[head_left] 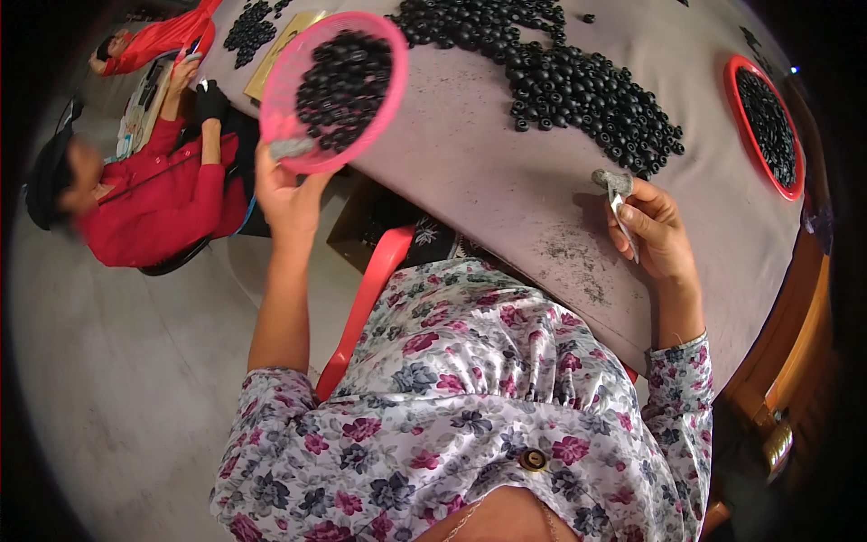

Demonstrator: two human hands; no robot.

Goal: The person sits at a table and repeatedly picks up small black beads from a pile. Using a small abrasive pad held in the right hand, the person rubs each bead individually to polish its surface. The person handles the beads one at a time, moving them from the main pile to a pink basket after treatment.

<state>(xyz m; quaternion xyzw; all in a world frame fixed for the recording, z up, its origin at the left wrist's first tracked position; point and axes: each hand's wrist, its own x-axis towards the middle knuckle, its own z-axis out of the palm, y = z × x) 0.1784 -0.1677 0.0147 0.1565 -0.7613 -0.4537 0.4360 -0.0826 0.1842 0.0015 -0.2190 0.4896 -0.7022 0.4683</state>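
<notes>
My left hand grips the near rim of a pink plastic basket, its thumb covered by a grey wrap. Small round black parts with holes lie inside the basket, which is tilted above the table's left edge. Over the table at the right, my right hand pinches a small pointed metal blade. A grey wrap covers the tip of its index finger. Beyond that hand spreads a long pile of the same black parts.
The table has a greyish-pink cloth with dark crumbs near its front edge. A red basket of black parts stands far right. At left sits a co-worker in red; another person in red is farther off. A red chair is beneath me.
</notes>
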